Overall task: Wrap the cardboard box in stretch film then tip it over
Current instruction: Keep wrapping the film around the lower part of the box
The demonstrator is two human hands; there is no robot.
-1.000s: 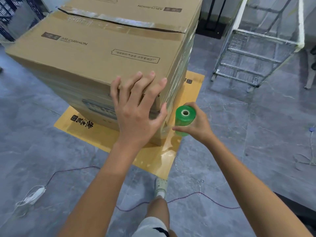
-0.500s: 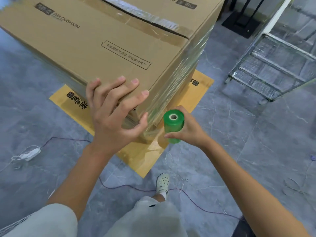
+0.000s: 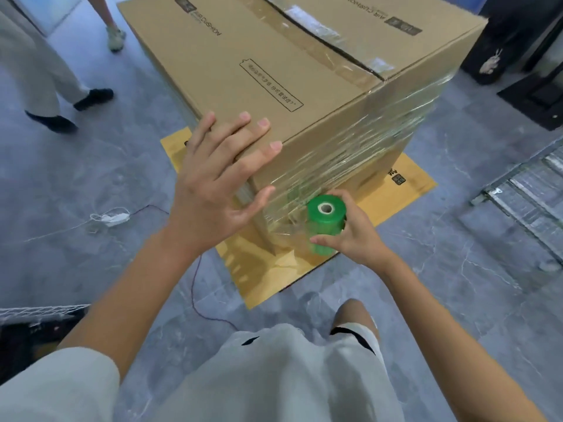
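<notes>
While my left hand [image 3: 219, 184] lies spread and flat on the near top corner of the cardboard box [image 3: 274, 71], my right hand [image 3: 356, 236] grips the green roll [image 3: 326, 226] low beside that corner. If I pull too hard, the stretch film [image 3: 362, 147] could tear or bunch, or the box could skid.

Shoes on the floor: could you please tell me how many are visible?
3, upper left: a pale shoe beside the far corner of the box, a dark shoe below it, and another dark shoe nearer the left edge. More may be hidden.
</notes>
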